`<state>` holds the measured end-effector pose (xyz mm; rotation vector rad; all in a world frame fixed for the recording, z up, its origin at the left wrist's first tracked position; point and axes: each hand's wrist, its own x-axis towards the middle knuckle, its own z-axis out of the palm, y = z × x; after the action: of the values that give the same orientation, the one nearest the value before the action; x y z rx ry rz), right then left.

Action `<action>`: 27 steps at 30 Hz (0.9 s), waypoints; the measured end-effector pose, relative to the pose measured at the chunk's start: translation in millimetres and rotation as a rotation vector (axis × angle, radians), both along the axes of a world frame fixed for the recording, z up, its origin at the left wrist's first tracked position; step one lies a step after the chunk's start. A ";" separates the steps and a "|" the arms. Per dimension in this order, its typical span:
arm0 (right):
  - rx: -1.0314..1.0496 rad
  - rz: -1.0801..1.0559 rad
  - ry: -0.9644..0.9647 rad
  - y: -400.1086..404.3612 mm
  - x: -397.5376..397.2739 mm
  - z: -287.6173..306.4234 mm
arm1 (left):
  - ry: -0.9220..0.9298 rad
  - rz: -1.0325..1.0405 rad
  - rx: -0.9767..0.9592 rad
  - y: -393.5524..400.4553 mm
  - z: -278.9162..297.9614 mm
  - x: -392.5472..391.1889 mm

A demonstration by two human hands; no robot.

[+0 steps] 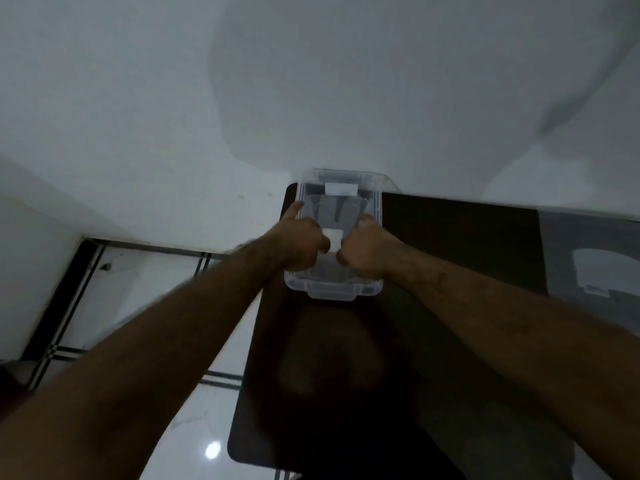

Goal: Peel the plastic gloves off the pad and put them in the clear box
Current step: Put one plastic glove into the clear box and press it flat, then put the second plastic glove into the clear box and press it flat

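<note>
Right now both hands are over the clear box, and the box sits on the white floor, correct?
Not quite. Both hands are over the clear box, but the head view shows the box sitting on the dark table, not the floor.

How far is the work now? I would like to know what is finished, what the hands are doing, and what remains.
Done: hard to tell; whether any gloves lie inside the clear box on the dark table cannot be seen. In hand: the left hand and right hand are curled over the box, with a small white piece between them; whether they grip it is unclear. Left: probably more peeling and placing. The pad itself is not clearly visible.
</note>
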<state>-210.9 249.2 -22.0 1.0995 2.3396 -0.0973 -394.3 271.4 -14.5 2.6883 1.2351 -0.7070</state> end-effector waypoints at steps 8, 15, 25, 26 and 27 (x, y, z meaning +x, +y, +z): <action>0.115 -0.308 0.452 -85.6 95.3 49.9 | -0.376 0.150 0.133 -89.2 44.3 38.7; 0.196 -0.513 0.527 -230.0 243.1 11.1 | -0.528 -0.021 -0.090 -196.9 35.2 168.6; -0.130 -0.831 0.357 -407.3 386.3 -24.8 | -0.421 -0.097 -0.494 -302.1 -31.7 343.2; -0.147 -0.838 0.355 -420.5 396.0 -29.4 | -0.401 -0.108 -0.502 -310.9 -36.7 354.6; -0.161 -0.827 0.344 -432.4 403.8 -34.2 | -0.387 -0.113 -0.511 -319.3 -41.2 364.1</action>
<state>192.9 -183.2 -56.2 2.0096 1.9322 -0.8120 -30.2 -47.9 -55.7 2.3256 0.6989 -0.4087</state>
